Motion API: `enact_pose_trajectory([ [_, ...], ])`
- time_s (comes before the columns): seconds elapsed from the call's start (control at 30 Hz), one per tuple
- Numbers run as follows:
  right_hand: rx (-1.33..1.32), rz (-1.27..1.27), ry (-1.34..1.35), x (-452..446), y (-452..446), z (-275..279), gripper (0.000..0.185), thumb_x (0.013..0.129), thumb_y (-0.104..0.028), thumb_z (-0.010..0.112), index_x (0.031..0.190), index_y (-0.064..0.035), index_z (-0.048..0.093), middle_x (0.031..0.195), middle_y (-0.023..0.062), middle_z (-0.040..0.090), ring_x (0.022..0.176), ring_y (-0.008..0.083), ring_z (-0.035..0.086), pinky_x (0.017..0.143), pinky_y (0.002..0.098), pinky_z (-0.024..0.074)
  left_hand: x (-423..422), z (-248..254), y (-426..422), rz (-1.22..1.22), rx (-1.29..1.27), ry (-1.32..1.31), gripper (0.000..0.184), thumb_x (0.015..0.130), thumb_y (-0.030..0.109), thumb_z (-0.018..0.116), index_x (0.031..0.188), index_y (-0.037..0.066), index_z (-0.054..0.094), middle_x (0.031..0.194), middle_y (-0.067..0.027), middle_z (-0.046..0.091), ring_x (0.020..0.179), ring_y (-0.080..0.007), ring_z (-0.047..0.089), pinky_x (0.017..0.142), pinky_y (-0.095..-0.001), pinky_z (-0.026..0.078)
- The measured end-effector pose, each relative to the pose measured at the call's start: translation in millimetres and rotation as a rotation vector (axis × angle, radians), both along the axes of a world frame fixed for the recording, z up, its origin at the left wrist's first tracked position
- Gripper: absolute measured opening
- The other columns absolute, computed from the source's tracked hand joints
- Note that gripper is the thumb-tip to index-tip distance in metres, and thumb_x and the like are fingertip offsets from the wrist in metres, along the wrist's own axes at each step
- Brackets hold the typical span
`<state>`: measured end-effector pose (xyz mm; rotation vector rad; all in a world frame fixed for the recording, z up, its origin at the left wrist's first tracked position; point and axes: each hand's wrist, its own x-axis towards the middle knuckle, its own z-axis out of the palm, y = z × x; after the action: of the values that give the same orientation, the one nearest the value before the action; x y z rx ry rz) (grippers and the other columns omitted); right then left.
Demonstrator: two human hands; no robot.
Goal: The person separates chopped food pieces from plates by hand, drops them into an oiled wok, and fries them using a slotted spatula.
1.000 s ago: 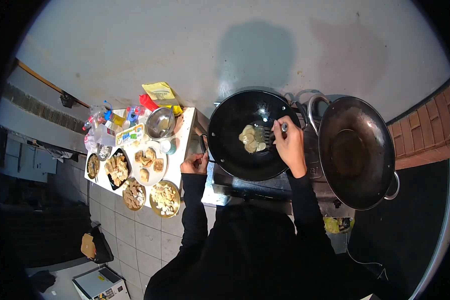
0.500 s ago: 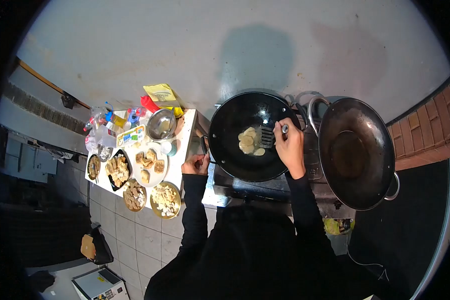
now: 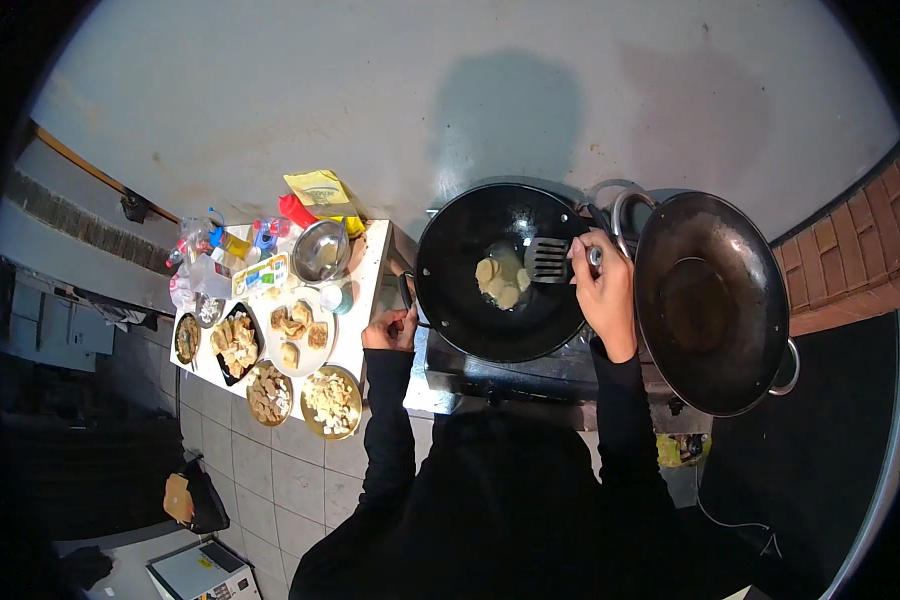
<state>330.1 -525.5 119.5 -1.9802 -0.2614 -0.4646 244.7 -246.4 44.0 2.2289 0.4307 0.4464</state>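
A black wok [image 3: 460,300] sits on the stove, with pale, round slices of food [image 3: 503,282] clustered in a little liquid at its bottom. At the wok's left side, my left hand [image 3: 390,330] is closed on the lower end of the loop handle [image 3: 406,292]. My right hand [image 3: 606,298] grips a slotted spatula [image 3: 547,261] by its handle. The spatula's slotted blade is over the right part of the wok, just beside the slices and apart from them. Part of the spatula handle is hidden by my fingers.
A second, worn wok [image 3: 705,300] stands tilted at the right. On the left, a white table [image 3: 368,262] carries a metal bowl [image 3: 320,250], a plate of browned pieces [image 3: 315,345], a gold plate of chopped food [image 3: 332,402], bottles and a yellow packet [image 3: 320,188]. A wall rises behind the stove [image 3: 500,380].
My right hand has moved right, drawing the spatula up and away from the slices, its blade now turned flatter to view. The slices sit closer together. My left hand stays at the handle.
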Motion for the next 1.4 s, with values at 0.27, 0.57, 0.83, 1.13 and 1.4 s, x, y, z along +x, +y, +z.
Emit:
enact_pose_trajectory([
  [0.27, 0.058, 0.081, 0.041, 5.4, 19.3, -27.4, 0.008, 0.085, -0.002, 0.058, 0.081, 0.0017, 0.052, 0.068, 0.0160, 0.055, 0.057, 0.0303, 0.058, 0.051, 0.0366, 0.0405, -0.7, 1.1, 0.2, -0.002, 0.031, -0.010, 0.029, 0.081, 0.027, 0.071, 0.081, -0.001, 0.069, 0.061, -0.0090, 0.059, 0.056, -0.0163, 0.054, 0.057, -0.0300, 0.044],
  [0.57, 0.123, 0.087, -0.076, 0.3, 9.5, -4.3, 0.006, 0.086, -0.001, 0.057, 0.082, 0.0028, 0.054, 0.071, 0.0134, 0.058, 0.059, 0.0246, 0.059, 0.054, 0.0323, 0.0430, -1.8, -4.0, -2.1, -0.003, 0.019, -0.159, 0.024, 0.080, 0.022, 0.072, 0.074, -0.001, 0.067, 0.052, -0.0019, 0.048, 0.046, -0.0076, 0.041, 0.044, -0.0248, 0.033],
  [0.83, -0.057, 0.028, -0.035, -2.2, 14.0, -15.3, 0.008, 0.085, -0.002, 0.058, 0.082, 0.0022, 0.053, 0.073, 0.0176, 0.056, 0.057, 0.0324, 0.055, 0.053, 0.0366, 0.0416, -2.7, 2.1, -1.5, 0.023, 0.025, 0.011, 0.027, 0.080, 0.027, 0.072, 0.078, 0.000, 0.069, 0.061, -0.0089, 0.060, 0.055, -0.0175, 0.055, 0.056, -0.0305, 0.044],
  [1.13, 0.354, 0.165, 0.070, -4.7, 18.5, -10.5, 0.010, 0.090, -0.003, 0.053, 0.083, 0.0034, 0.054, 0.074, 0.0062, 0.061, 0.061, 0.0098, 0.059, 0.052, 0.0245, 0.0506, -1.7, -5.3, -0.4, 0.004, 0.027, -0.064, 0.026, 0.080, 0.025, 0.072, 0.075, 0.000, 0.067, 0.056, -0.0056, 0.053, 0.050, -0.0133, 0.047, 0.051, -0.0283, 0.038],
  [1.4, 0.091, 0.025, -0.071, 2.4, 6.0, -19.4, 0.007, 0.087, -0.004, 0.056, 0.083, 0.0021, 0.055, 0.070, 0.0149, 0.056, 0.058, 0.0274, 0.057, 0.053, 0.0351, 0.0414, -1.7, -1.2, -2.5, 0.012, 0.057, -0.138, 0.025, 0.079, 0.023, 0.073, 0.071, 0.000, 0.065, 0.051, -0.0031, 0.049, 0.044, -0.0094, 0.041, 0.044, -0.0264, 0.033],
])
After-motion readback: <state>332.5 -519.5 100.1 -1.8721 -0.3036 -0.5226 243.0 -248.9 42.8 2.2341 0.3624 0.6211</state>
